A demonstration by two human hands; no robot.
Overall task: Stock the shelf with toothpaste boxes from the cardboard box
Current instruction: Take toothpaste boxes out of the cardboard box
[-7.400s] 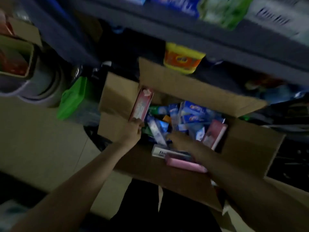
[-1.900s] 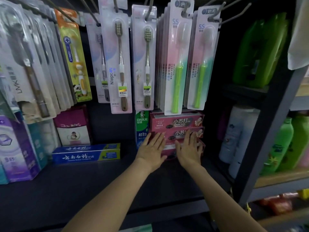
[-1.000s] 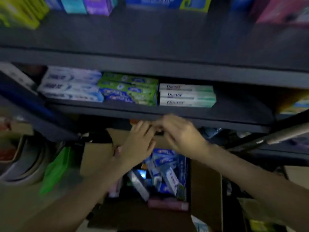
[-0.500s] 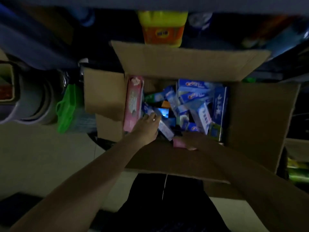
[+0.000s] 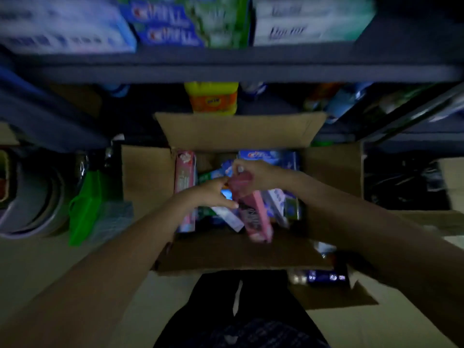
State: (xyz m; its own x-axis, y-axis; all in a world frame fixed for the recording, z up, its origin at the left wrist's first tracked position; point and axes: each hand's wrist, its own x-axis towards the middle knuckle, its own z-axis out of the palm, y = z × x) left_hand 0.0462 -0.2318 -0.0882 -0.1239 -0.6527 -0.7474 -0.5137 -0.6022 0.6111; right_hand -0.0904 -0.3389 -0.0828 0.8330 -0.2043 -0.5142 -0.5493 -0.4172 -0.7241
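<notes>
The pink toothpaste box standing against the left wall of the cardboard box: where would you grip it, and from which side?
Grip the pink toothpaste box near its far end, pinching its long edges from above. It leans against the cardboard box wall, so only its top and inner side look reachable.

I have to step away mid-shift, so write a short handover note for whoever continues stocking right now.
Right hand grips the top of a pink toothpaste box, lifted over the cardboard box. Left hand touches that box's side, fingers loose.
Done: stacks of boxes already sit on the shelf above.
Left: shelve the pink box, then the many boxes remaining inside, including another pink box by the left wall.
</notes>
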